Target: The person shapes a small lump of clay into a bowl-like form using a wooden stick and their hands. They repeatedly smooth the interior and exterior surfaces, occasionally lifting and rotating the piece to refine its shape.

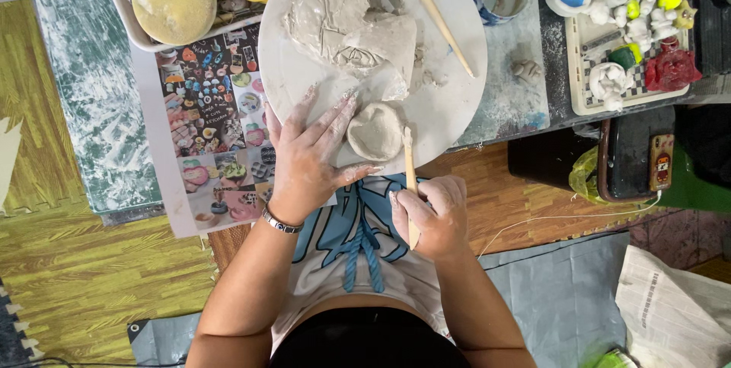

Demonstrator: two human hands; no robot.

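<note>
Nearest the lens: right hand (429, 214), grip closed round a wooden modelling stick (410, 179), tip touching the small clay dome (375, 130). Left hand (310, 156) spread flat, fingers wide, holding nothing, steadying the round white board (293, 79) just beside the dome. Dome already rounded and fairly smooth; edge likely mid-trim. Large clay lump (346, 14) behind it rough, seemingly unworked. Second stick (444, 27) lying idle on the board.
</note>
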